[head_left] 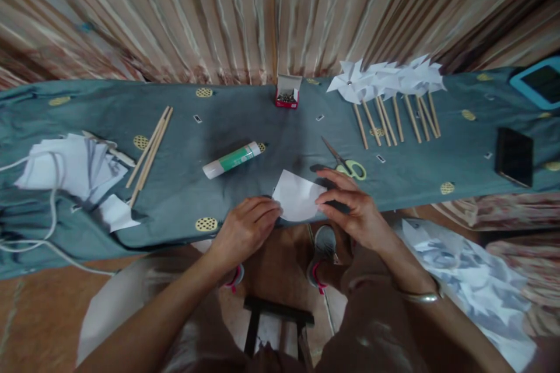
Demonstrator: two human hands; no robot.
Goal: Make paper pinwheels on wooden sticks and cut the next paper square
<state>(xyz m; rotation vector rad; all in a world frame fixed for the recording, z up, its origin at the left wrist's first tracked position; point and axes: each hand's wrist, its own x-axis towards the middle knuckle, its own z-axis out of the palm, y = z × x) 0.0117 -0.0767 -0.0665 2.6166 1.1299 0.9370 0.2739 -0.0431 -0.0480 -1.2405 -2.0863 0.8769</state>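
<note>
A small white sheet of paper (pixel 296 193) lies at the near edge of the table, folded into a wedge. My left hand (pixel 245 227) pinches its left corner with curled fingers. My right hand (pixel 354 207) presses on its right side, fingers closed on the edge. Just beyond the right hand lie scissors with yellow-green handles (pixel 347 164). A glue stick with a green label (pixel 234 159) lies on its side to the left of the paper.
The table has a teal cloth (pixel 184 186). Finished white paper pinwheels on wooden sticks (pixel 389 93) lie back right, loose sticks (pixel 149 151) and paper squares (pixel 74 169) at left, a red pin box (pixel 287 93) at the back, a dark phone (pixel 514 156) at right. Paper scraps (pixel 464 280) cover the floor.
</note>
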